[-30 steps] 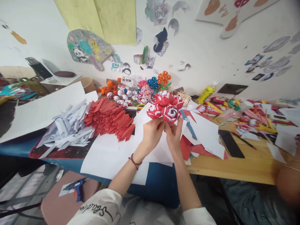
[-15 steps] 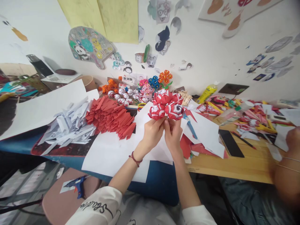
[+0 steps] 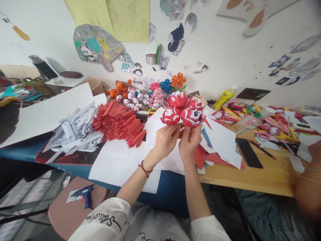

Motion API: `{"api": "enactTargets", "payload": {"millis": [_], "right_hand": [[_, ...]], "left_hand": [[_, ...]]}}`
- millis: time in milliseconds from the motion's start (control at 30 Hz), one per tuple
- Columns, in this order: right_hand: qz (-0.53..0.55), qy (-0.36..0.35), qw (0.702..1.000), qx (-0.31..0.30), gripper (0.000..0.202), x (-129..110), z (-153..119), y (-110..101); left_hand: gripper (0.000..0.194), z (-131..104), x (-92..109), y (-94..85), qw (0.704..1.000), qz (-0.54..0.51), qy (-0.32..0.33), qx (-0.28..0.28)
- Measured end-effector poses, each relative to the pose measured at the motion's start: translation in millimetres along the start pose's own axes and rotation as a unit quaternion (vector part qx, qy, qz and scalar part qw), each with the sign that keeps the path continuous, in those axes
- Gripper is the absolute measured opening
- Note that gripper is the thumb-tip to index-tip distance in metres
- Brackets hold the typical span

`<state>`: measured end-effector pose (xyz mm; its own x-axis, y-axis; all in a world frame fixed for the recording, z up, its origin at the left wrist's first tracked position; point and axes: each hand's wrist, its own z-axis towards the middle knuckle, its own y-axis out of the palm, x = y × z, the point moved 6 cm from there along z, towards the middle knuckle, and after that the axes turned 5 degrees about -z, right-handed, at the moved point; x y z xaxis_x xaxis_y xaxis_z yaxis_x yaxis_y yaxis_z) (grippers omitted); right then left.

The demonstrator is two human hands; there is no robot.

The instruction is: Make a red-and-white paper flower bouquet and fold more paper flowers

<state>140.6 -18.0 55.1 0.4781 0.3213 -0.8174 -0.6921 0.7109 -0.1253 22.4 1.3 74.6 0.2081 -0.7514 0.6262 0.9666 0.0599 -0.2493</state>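
A: What does the left hand [image 3: 165, 141] have hold of?

B: The underside of a bunch of red-and-white paper flowers [image 3: 182, 110]; its fingers are closed in a pinch just below the blooms.

A: And the right hand [image 3: 190, 142]?

B: Close beside it, fingers gathered under the same bunch. So the two are together, both clamped on the paper flowers. Whether their fingertips touch each other I can't tell, and the stems are mostly hidden.

A: The bunch is off the worktop [image 3: 218, 179], then?

B: Yes, held up over it, the blooms just above the fingertips. White sheets [image 3: 112, 164] lie beneath the hands and out to their left.

A: What else is on the left?

B: Near the left hand, a heap of red paper strips [image 3: 119, 124]; past that, a heap of white paper strips [image 3: 75, 132]. Lower down, a glue gun [image 3: 87, 196] rests on a pink stool [image 3: 65, 216].

A: And on the right?

B: A light-blue tool [image 3: 207, 136] near the right hand, then a black phone [image 3: 249, 153] with a pencil [image 3: 263, 150] beside it. Farthest right is another person's blurred arm [image 3: 308, 187].

A: Beyond the hands?

B: Small red-and-white buds [image 3: 135, 100] to the left, blue flowers [image 3: 166, 86] behind the bunch, and a yellow bottle [image 3: 224, 98] to the right, near the wall [image 3: 225, 60].
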Motion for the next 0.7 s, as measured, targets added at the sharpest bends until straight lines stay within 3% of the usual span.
{"api": "enactTargets", "payload": {"millis": [367, 533, 700], "right_hand": [[-0.022, -0.002, 0.999, 0.047, 0.011, -3.0, 8.0, -11.9], [0.000, 0.040, 0.998, 0.040, 0.018, 5.7, 7.5, -10.6], [0.078, 0.044, 0.996, 0.013, 0.020, -5.6, 11.1, -10.3]], "left_hand": [[0.021, 11.6, 6.4, 0.3, 0.990, -0.098, -0.046, -0.086], [0.021, 13.4, 5.4, 1.9, 0.984, -0.121, -0.069, -0.110], [0.021, 17.9, 5.6, -0.3, 0.980, -0.137, -0.078, -0.123]]}}
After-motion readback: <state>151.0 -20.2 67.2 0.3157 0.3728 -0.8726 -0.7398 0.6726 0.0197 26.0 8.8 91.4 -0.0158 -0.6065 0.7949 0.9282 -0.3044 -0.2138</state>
